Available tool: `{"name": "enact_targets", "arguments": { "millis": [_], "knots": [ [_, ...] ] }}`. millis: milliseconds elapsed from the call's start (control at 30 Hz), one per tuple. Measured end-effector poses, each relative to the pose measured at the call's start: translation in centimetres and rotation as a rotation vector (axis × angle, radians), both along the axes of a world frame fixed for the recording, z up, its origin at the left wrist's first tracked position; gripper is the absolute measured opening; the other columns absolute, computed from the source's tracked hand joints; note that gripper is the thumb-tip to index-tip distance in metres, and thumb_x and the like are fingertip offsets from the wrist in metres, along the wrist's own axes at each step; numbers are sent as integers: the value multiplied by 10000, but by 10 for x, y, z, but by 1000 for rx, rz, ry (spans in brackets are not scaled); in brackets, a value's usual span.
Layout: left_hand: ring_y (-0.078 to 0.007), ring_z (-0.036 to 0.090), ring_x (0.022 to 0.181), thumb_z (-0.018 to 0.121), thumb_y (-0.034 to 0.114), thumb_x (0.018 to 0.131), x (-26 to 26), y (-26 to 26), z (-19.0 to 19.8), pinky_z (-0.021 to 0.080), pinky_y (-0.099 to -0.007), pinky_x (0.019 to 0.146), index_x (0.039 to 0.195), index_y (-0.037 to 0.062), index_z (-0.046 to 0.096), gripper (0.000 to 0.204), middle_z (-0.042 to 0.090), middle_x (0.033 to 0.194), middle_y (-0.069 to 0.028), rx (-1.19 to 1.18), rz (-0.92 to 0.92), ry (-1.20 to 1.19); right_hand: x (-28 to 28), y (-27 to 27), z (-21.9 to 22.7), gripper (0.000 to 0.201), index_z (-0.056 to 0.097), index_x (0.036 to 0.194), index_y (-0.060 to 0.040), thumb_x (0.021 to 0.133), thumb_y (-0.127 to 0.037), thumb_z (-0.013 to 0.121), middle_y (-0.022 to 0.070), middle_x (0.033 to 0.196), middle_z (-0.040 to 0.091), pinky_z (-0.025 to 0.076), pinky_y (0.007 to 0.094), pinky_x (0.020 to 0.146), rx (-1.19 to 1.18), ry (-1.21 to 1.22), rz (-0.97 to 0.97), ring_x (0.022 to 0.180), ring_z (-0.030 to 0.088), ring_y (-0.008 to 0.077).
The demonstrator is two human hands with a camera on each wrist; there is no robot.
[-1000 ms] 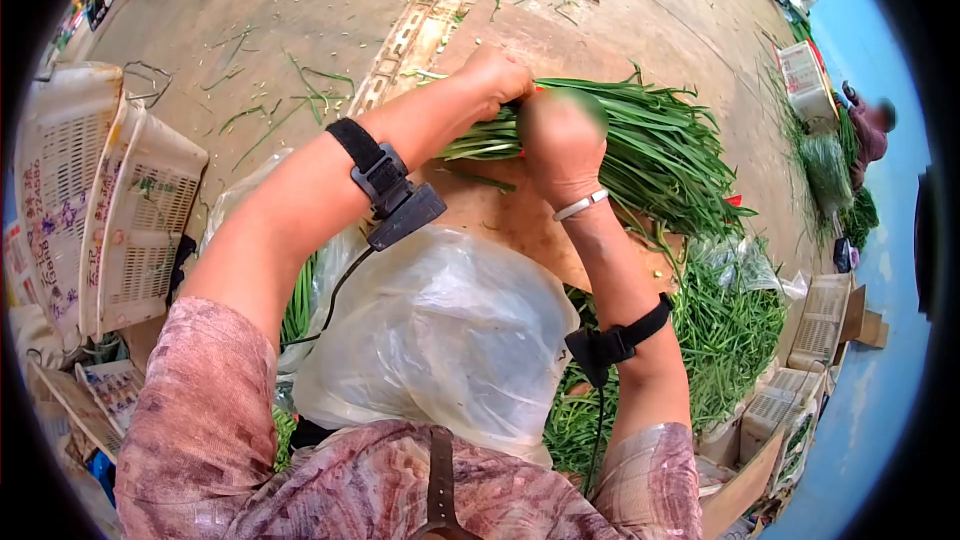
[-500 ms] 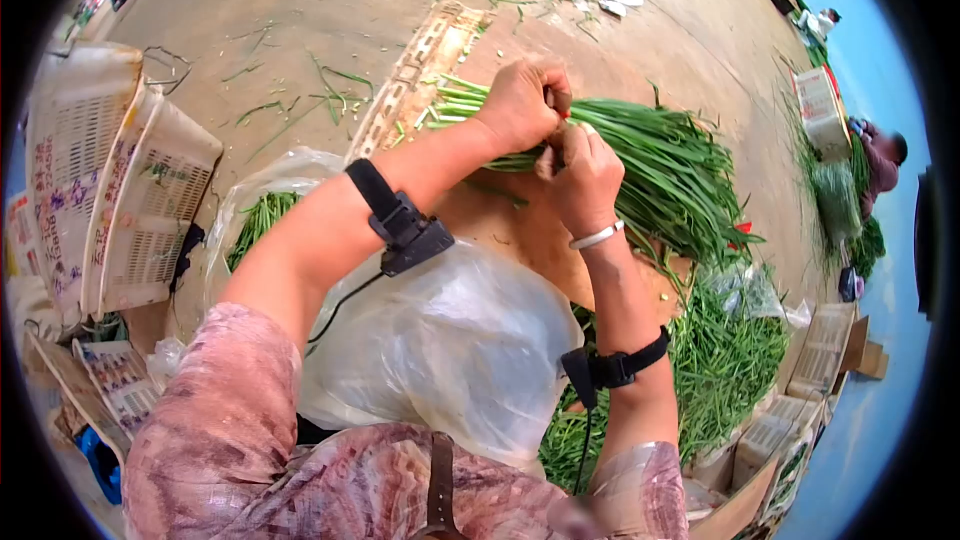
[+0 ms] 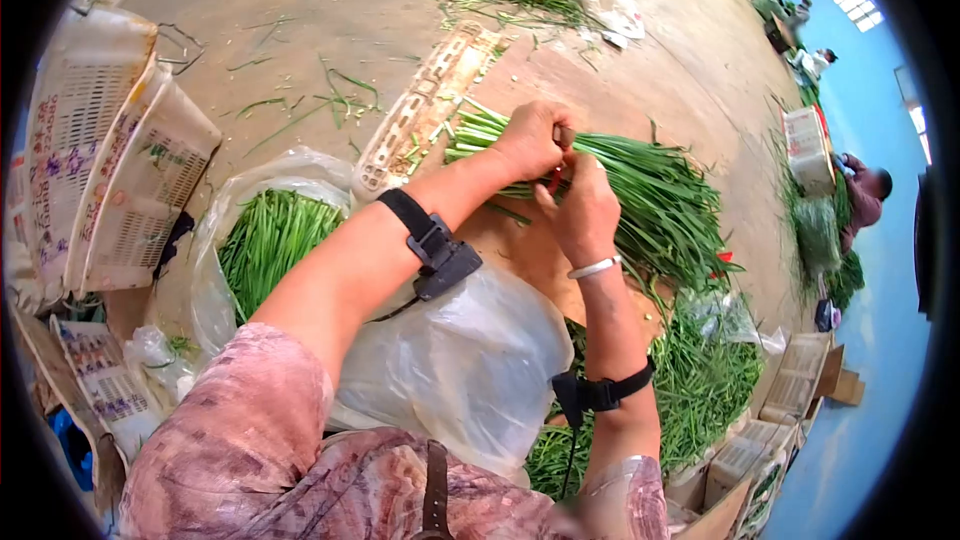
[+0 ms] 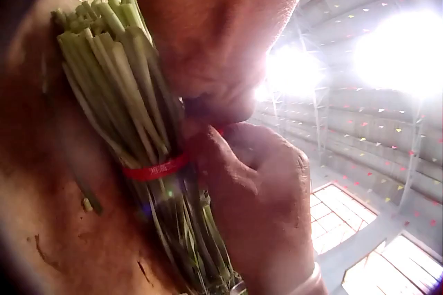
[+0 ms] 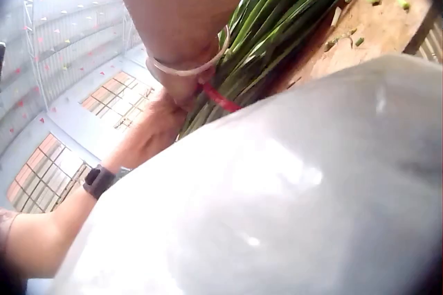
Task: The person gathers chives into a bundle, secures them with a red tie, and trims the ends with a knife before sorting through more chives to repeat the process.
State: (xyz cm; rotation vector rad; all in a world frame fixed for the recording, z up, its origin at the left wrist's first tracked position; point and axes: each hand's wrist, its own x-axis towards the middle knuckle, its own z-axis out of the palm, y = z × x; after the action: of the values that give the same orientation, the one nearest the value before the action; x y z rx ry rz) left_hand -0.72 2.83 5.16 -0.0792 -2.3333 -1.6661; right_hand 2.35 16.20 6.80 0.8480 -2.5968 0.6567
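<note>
A bundle of long green stalks (image 3: 655, 195) lies on a brown board, pale cut ends to the left. Around it runs a red band (image 4: 156, 169), also visible in the right wrist view (image 5: 220, 98). Over the bundle, my left hand (image 3: 535, 140) pinches the band at its upper side, fingers curled. My right hand (image 3: 587, 208), with a bracelet on its wrist, meets it there and pinches the band between thumb and fingers. The left wrist view shows the right hand's thumb (image 4: 214, 153) against the band; the left fingertips are partly hidden.
A clear bag (image 3: 455, 350) covers my lap. Left of it stands a bag of cut stalks (image 3: 275, 245), beyond which are plastic crates (image 3: 150, 190). A pale slotted strip (image 3: 420, 105) borders the board. Loose greens (image 3: 705, 380) lie at right; a person (image 3: 865, 200) sits farther off.
The head view has shifted, showing more of the bag at left. My hands have come closer together over the bundle, and the red band between them shows more clearly.
</note>
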Motion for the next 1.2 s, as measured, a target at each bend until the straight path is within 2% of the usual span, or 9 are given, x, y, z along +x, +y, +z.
{"name": "enact_targets", "arguments": {
  "millis": [67, 267, 367, 467, 533, 600, 633, 933, 1200],
  "knots": [
    [-83, 532, 530, 642, -20, 609, -2, -1, -1, 439, -246, 485, 632, 48, 558, 111, 577, 572, -26, 30, -18, -46, -3, -4, -6, 388, 494, 937, -94, 658, -238, 721, 84, 820, 562, 485, 367, 577, 49, 35, -59, 736, 586, 258],
    [-79, 522, 539, 649, -64, 584, -11, -4, -4, 431, -238, 501, 640, 46, 562, 151, 567, 580, -14, 63, -29, -88, -10, -2, -19, 194, 561, 860, -105, 716, -149, 683, 69, 753, 583, 474, 366, 558, -147, 75, -60, 679, 593, 259],
    [-80, 482, 567, 662, -55, 567, -12, -8, -7, 402, -235, 518, 652, 58, 572, 168, 542, 604, 11, -36, -18, -32, -9, -6, -19, 34, 570, 816, -148, 782, -150, 566, 45, 679, 532, 453, 350, 495, -48, 236, -72, 602, 560, 229],
    [-80, 459, 562, 661, -58, 571, -14, -7, -10, 383, -228, 527, 656, 69, 564, 180, 529, 615, 21, 88, -32, -42, -14, -4, -28, 47, 549, 761, -126, 719, -106, 551, 55, 710, 529, 452, 348, 509, -69, 340, -22, 619, 553, 228],
    [-52, 416, 551, 658, -50, 592, -13, -7, -10, 342, -210, 506, 643, 73, 546, 174, 488, 594, 49, 171, -44, -42, -13, -3, -23, 47, 540, 746, -101, 702, -109, 555, 58, 745, 538, 459, 343, 547, -92, 254, -10, 684, 557, 226],
    [-20, 365, 549, 644, -50, 614, -9, -6, -6, 290, -191, 490, 626, 81, 513, 185, 436, 583, 81, 221, -80, 27, -21, -8, -17, 46, 530, 725, -83, 688, -89, 557, 76, 761, 534, 462, 339, 564, -157, 423, 32, 722, 551, 237],
    [-49, 385, 539, 591, -87, 594, -7, -7, -4, 313, -213, 476, 610, 60, 505, 172, 463, 578, 43, 189, -72, 69, -21, -6, -14, 46, 530, 725, -83, 688, -89, 557, 76, 761, 534, 462, 339, 564, -156, 422, 19, 722, 551, 237],
    [-34, 375, 544, 616, -98, 638, -8, -5, 8, 349, -194, 500, 608, 67, 479, 216, 449, 579, 59, 281, 9, -29, -25, -9, -21, 182, 506, 790, -61, 655, 33, 583, 118, 734, 530, 449, 383, 577, -358, 195, 116, 702, 546, 304],
    [-34, 372, 513, 654, -100, 598, -5, -1, -12, 381, -200, 502, 596, 72, 471, 252, 459, 553, 38, 161, 18, 117, -19, 13, -4, 116, 494, 779, -56, 681, -23, 545, 138, 720, 561, 458, 421, 585, -142, -45, 183, 705, 576, 325]
  ]
}}
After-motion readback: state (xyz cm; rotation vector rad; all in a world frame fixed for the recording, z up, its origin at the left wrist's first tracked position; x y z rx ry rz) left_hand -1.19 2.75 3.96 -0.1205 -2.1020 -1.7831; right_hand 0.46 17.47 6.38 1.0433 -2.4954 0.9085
